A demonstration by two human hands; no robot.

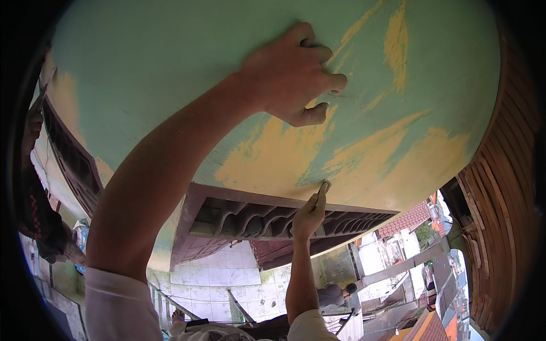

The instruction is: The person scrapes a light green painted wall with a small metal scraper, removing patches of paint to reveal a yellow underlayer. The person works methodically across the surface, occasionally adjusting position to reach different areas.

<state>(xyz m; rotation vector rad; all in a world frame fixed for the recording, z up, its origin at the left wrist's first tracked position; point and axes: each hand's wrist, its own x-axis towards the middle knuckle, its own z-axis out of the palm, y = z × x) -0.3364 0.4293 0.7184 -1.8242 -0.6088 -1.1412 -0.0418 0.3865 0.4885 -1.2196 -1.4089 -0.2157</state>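
Okay, so we've got the wall right in front of us, green with streaky yellow patches. Our right hand is pinching a small greyish piece, too small to identify, by the lower yellow area just above the brown vent. Our left hand is curled close to the wall higher up; can't tell if it's gripping anything. We'd probably do best with short, even strokes, light pressure, and knuckles clear of that vent frame.
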